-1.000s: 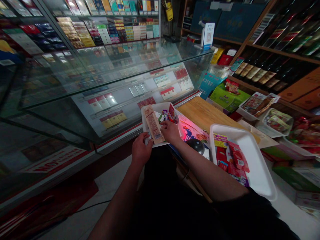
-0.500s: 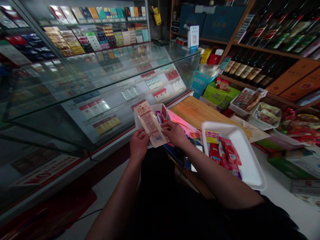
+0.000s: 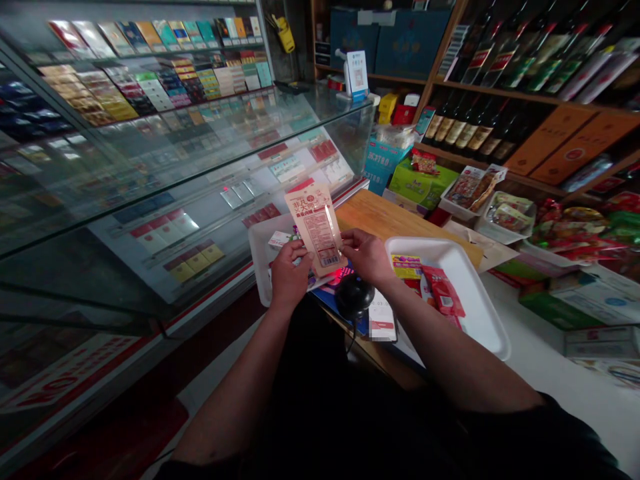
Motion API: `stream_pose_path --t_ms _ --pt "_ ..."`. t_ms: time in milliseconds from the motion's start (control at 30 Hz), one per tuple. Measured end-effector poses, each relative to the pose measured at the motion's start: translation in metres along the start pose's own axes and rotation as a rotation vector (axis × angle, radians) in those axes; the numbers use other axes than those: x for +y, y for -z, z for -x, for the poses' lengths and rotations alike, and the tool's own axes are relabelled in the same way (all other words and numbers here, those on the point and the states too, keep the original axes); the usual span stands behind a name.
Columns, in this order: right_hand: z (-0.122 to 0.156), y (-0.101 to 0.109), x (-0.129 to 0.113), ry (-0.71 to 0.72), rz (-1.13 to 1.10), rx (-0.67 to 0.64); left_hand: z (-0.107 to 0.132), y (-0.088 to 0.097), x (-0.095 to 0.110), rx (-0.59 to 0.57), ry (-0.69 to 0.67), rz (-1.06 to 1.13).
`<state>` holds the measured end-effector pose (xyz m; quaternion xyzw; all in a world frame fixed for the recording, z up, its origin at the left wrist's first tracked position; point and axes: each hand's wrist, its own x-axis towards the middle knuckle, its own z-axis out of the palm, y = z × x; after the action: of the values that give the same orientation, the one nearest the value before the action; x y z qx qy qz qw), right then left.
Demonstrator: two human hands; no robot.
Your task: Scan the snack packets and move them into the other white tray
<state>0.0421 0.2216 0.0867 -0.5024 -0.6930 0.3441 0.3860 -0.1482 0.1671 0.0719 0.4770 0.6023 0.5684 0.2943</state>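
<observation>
Gripping a snack packet (image 3: 314,229), left hand (image 3: 291,275) and right hand (image 3: 366,256) pinching its sides

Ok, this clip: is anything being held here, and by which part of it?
Yes: a snack packet, barcode side facing up, held near its lower end, the left hand at one long edge and the right hand at the other.

White counter (image 3: 545,327) was seen carrying a wooden cutting board (image 3: 385,220), a white plastic tray (image 3: 453,280) with red snack packets (image 3: 443,290) inside, and a black barcode scanner (image 3: 354,297) on a printed mat (image 3: 330,293). A second white tray (image 3: 259,257) was placed just left of the board. Wooden shelves (image 3: 500,97) behind were stocked with bottled liquor (image 3: 465,123).
</observation>
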Motion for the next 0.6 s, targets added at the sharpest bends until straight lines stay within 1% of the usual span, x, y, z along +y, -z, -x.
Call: stream_pose_path --t_ms 100,200,367,433,533,600 --pt "0.004 0.012 0.011 -0.034 0.027 0.036 0.001 -0.016 -0.002 -0.053 -0.016 0.000" --pt "0.008 0.020 0.022 -0.049 0.025 0.062 0.003 -0.029 -0.007 -0.082 -0.032 -0.026" --pt "0.015 0.030 0.037 -0.067 0.033 0.095 0.004 -0.048 -0.014 -0.113 -0.032 -0.051" --pt "0.017 0.034 0.042 -0.077 0.044 0.110 0.004 -0.056 -0.017 -0.146 -0.021 -0.033" --pt "0.020 0.038 0.050 -0.122 0.059 0.128 0.002 -0.066 -0.024 -0.201 0.009 -0.003" --pt "0.022 0.039 0.057 -0.155 0.049 0.125 0.002 -0.071 -0.028 -0.215 0.018 -0.030"
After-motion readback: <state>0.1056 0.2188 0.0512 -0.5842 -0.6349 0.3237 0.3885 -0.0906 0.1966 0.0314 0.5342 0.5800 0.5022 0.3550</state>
